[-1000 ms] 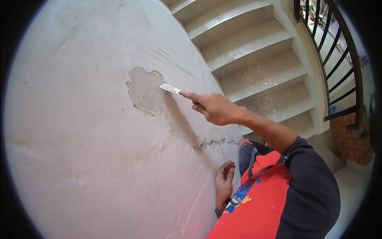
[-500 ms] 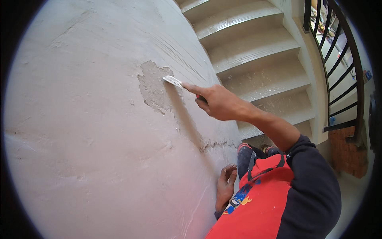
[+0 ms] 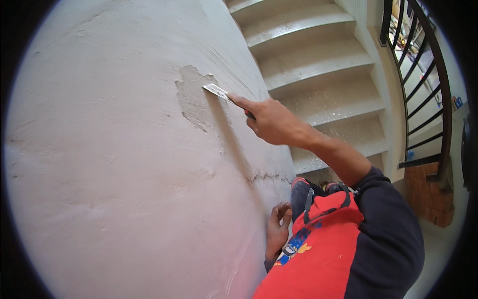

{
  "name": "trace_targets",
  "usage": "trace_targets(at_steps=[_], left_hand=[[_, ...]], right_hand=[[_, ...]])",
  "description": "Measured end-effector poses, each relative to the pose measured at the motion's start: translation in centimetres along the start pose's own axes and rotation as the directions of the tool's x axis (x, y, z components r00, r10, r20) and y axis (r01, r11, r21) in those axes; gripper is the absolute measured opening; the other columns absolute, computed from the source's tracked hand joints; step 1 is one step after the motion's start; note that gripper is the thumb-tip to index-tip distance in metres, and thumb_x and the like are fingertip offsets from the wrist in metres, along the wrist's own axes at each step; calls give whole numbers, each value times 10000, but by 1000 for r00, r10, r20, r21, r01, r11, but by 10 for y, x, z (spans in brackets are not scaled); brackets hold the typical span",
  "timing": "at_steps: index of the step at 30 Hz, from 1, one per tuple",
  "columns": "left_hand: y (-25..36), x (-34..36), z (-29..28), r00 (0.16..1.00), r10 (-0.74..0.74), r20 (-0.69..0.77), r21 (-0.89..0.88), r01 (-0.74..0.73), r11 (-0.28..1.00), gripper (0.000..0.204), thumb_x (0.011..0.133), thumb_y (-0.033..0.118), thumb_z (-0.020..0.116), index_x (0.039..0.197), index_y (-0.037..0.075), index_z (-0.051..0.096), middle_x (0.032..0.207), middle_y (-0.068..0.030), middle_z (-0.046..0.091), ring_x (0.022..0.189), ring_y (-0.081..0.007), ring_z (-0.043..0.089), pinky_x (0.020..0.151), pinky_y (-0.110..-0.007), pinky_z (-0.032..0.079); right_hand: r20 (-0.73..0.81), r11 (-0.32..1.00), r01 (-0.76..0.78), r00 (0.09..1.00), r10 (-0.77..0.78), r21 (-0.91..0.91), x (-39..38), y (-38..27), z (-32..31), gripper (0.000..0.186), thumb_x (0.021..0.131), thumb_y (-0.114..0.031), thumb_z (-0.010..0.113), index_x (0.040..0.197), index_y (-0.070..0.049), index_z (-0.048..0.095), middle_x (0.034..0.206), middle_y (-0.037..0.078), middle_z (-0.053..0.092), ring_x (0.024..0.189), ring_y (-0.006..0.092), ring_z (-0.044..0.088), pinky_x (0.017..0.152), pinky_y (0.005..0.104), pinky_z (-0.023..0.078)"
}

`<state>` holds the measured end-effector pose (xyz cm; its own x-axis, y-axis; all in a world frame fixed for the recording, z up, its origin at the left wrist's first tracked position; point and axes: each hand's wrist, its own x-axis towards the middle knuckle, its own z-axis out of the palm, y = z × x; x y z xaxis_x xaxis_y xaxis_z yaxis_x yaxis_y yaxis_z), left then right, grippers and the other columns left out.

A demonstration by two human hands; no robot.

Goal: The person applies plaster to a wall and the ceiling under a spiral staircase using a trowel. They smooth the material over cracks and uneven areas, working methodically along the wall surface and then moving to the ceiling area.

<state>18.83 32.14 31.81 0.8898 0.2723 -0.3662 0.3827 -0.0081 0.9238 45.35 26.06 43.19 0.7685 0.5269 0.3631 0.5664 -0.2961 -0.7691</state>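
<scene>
A putty knife is gripped in my right hand, its metal blade at the upper right part of a rough, peeled patch on the pale plastered wall. A ragged crack runs along the wall lower down, toward my dark-trousered leg. My left hand is low beside my red top, close against the wall, with its fingers curled; whatever they hold, if anything, is hidden.
Pale stairs speckled with white flakes rise along the wall. A black metal railing curves at the right, with assorted items glimpsed beyond it. Below it is a stack of reddish bricks.
My right hand and the knife have moved up over the patch. The patch appears higher and further right in view than a second ago, its rough surface partly smoother-edged.
</scene>
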Motion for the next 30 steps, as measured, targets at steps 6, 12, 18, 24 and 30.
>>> trace_targets(at_steps=[6,12,18,24,30], left_hand=[[3,3,-7,997,13,-71,-48,-16,999,294,927,116,539,1184,-20,491,1140,-108,577,1067,-186,535,963,-316,388],[3,2,-6,999,26,-39,-3,-26,1000,269,937,112,516,1171,-19,501,1102,-100,584,1051,-176,536,956,-310,393],[-5,-6,-2,998,42,-39,-15,-42,999,272,934,95,511,1182,-17,493,1115,-96,575,1050,-180,532,957,-308,391],[-5,-6,-1,999,1,-45,-16,-2,1000,280,932,121,534,1172,-18,496,1104,-88,577,1047,-178,533,949,-301,388],[2,-4,-2,995,66,-69,-21,-67,998,283,925,142,551,1156,-17,514,1089,-104,602,1037,-179,556,929,-300,410]], right_hand=[[35,998,-52,998,53,-22,14,-5,-2,600,824,-61,497,1395,-186,363,714,228,591,649,387,585,630,460,454],[-47,998,-57,997,56,-17,27,-13,-8,585,837,-73,483,1390,-227,370,739,232,608,679,392,600,656,474,471],[16,995,-73,997,74,-71,34,-19,-16,571,843,-74,465,1394,-193,369,797,241,616,726,372,613,688,454,475],[62,996,21,998,-15,-92,9,-19,-18,544,849,-77,458,1383,-139,381,819,239,617,740,379,605,689,470,460],[76,993,-52,995,61,-105,25,-28,-22,543,849,-73,460,1383,-140,386,817,253,615,734,377,610,682,469,463]])
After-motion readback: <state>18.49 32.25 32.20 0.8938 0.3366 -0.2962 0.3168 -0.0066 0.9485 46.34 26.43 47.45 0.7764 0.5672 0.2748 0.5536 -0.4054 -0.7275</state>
